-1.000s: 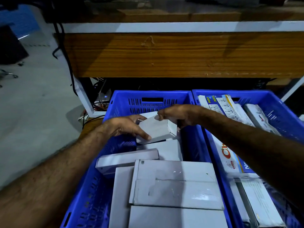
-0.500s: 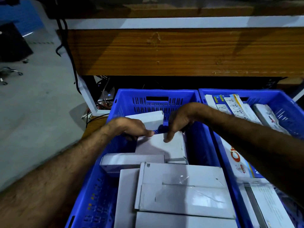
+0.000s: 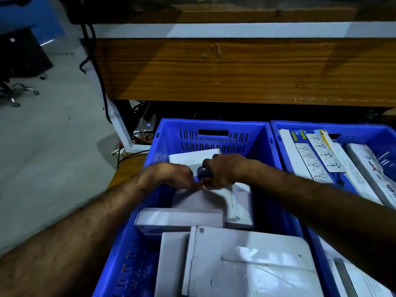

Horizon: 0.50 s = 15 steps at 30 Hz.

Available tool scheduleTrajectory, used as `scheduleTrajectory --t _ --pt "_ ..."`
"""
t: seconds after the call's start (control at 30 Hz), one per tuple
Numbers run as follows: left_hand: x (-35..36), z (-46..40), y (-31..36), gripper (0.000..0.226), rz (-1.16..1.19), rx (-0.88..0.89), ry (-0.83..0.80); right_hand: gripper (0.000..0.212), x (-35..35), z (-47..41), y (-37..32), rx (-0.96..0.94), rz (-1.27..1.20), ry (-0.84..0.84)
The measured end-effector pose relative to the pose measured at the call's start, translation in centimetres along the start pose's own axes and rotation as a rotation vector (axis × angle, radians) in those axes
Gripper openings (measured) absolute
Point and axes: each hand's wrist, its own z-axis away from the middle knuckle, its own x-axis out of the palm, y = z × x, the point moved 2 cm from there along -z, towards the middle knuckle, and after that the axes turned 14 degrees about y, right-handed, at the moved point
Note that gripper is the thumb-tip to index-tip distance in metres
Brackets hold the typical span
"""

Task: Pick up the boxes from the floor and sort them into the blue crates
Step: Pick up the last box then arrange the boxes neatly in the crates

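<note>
A small white box (image 3: 201,200) lies flat in the far half of the left blue crate (image 3: 210,125). My left hand (image 3: 171,175) and my right hand (image 3: 224,170) meet over its far edge, fingers curled down onto that edge. Just behind my hands, another white box (image 3: 188,157) leans against the crate's far wall. Several more white boxes fill the near part, among them a long one (image 3: 180,218) and a large flat one (image 3: 250,264). The right blue crate (image 3: 325,126) holds printed power-strip boxes (image 3: 315,159).
A wooden desk panel (image 3: 235,69) stands right behind the crates, with cables (image 3: 141,133) and a white desk leg (image 3: 120,129) under it. Grey floor (image 3: 53,146) spreads to the left, where an office chair base (image 3: 19,91) stands far off.
The small white box, held up between my hands a second ago, now lies flat in the left crate. Both hands have followed it down and closed in at its far edge.
</note>
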Motion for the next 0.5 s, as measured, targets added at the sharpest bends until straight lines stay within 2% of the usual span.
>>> scheduleTrajectory --t 0.1,0.17,0.27,0.33,0.4,0.47,0.5 --pt "-0.2 0.8 -0.2 0.045 -0.005 0.024 -0.062 0.042 0.7 0.4 -0.4 -0.049 0.002 -0.112" --pt "-0.5 0.7 -0.4 0.038 -0.016 0.050 -0.043 0.043 0.9 0.6 -0.6 -0.053 -0.024 -0.177" --pt "-1.1 0.0 -0.6 0.030 -0.013 0.053 0.142 0.053 0.5 0.4 -0.5 -0.040 -0.065 -0.220" --pt "-1.8 -0.4 -0.6 0.026 -0.052 0.058 0.410 0.058 0.1 -0.2 -0.2 -0.034 -0.062 -0.117" --pt "-2.3 -1.1 -0.5 0.032 -0.186 0.119 0.638 0.059 -0.2 -1.1 0.4 -0.031 0.011 0.127" --pt "-2.3 -2.0 -0.6 0.052 -0.337 0.141 0.698 0.062 -0.2 -2.0 0.8 -0.054 0.101 0.304" --pt "-2.3 -2.5 -0.7 0.058 -0.400 0.138 0.696 0.065 -0.1 -2.6 1.0 -0.070 0.131 0.331"
